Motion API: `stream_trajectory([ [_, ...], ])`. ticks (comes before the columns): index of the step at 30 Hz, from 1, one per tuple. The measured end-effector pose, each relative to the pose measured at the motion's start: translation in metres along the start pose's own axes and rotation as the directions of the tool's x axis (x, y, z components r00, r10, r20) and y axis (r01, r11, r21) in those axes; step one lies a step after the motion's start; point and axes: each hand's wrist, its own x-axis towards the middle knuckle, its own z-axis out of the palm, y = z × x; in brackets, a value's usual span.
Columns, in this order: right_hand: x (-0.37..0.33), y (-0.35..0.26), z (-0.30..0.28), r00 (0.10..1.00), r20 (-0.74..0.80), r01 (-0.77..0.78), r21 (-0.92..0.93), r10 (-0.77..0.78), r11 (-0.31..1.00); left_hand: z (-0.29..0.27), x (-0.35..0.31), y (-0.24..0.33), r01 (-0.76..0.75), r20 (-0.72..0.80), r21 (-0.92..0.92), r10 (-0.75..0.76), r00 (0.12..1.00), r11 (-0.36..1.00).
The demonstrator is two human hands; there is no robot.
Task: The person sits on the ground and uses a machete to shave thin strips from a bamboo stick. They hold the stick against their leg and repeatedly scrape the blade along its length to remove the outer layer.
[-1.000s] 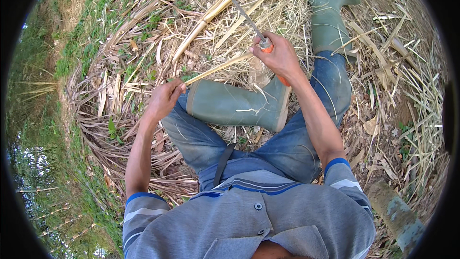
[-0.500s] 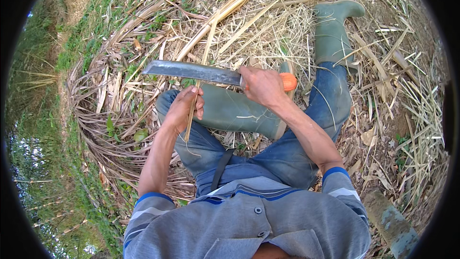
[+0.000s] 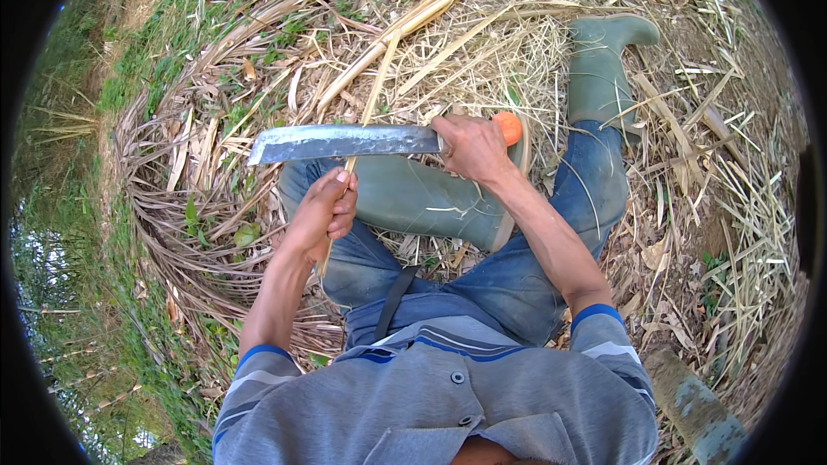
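My right hand (image 3: 473,148) is closed round the orange handle of a machete (image 3: 345,143), whose long blade points left with its broad side turned up. Only the rounded orange end of the handle shows beyond my fingers. In my left hand (image 3: 330,209) I pinch a thin, straw-coloured plant strip (image 3: 376,90), just below the blade. The strip runs away from me under the blade, and its short near end sticks out below my fist. Blade and strip cross; whether they touch I cannot tell.
My bent leg in a green rubber boot (image 3: 422,198) lies under my hands. The other boot (image 3: 600,69) stretches to the far right. Dry stalks (image 3: 413,21) and shavings (image 3: 508,52) litter the ground ahead. A mottled log (image 3: 698,405) lies at the lower right, and grass grows at left.
The machete blade has tilted so its broad side now shows brighter, and it sits slightly nearer me. My left hand has moved a little down and left, still gripping the strip.
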Motion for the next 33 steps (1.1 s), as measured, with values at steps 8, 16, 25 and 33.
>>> stream_trajectory([
  [8,0.008,0.04,-0.008,0.98,0.021,-0.198,-0.054,0.199,0.979,-0.001,-0.039,-0.01,0.023,-0.016,-0.037,-0.024,1.0,0.999],
  [16,0.019,0.075,-0.026,0.849,-0.074,-0.527,-0.17,0.523,0.833,-0.027,-0.085,-0.031,0.04,-0.162,0.05,-0.031,0.986,0.998],
  [25,-0.007,-0.026,-0.01,0.994,0.087,-0.065,0.047,0.061,0.997,-0.026,-0.017,-0.034,-0.054,-0.191,0.318,0.12,0.974,0.946],
  [33,-0.007,-0.025,0.0,0.993,0.116,0.038,-0.017,-0.036,0.999,-0.016,-0.018,-0.036,-0.148,-0.191,0.596,0.319,0.928,0.789],
])
